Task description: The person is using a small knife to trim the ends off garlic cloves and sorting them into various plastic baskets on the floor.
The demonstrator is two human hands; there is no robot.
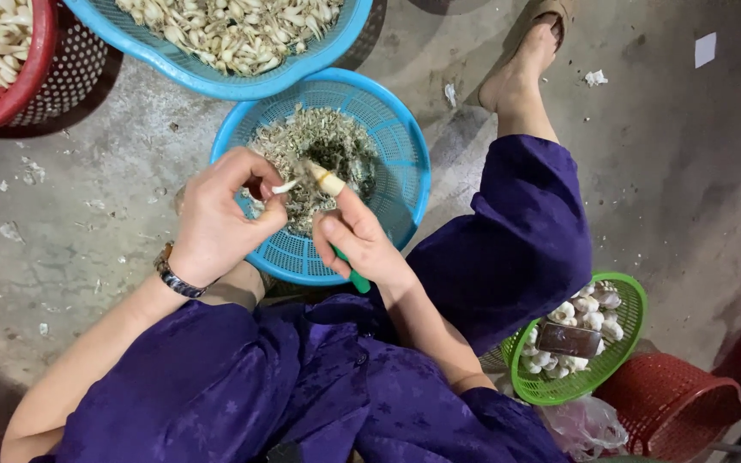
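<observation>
My left hand (220, 214) pinches a small pale garlic clove (286, 186) between thumb and fingers, over the near rim of a blue perforated basket (400, 167) that holds a heap of dry garlic skins (315, 146). My right hand (355, 236) grips a small knife with a green handle (358, 279); its wrapped tip (329, 182) touches the clove. A watch sits on my left wrist.
A large blue basket (216, 79) and a red basket (10, 86), both holding peeled cloves, stand at the top. A green basket (632, 330) with garlic bulbs and a dark flat object sits at my right, beside a red basket (671, 403). My foot in a sandal (521, 64) rests on the concrete floor.
</observation>
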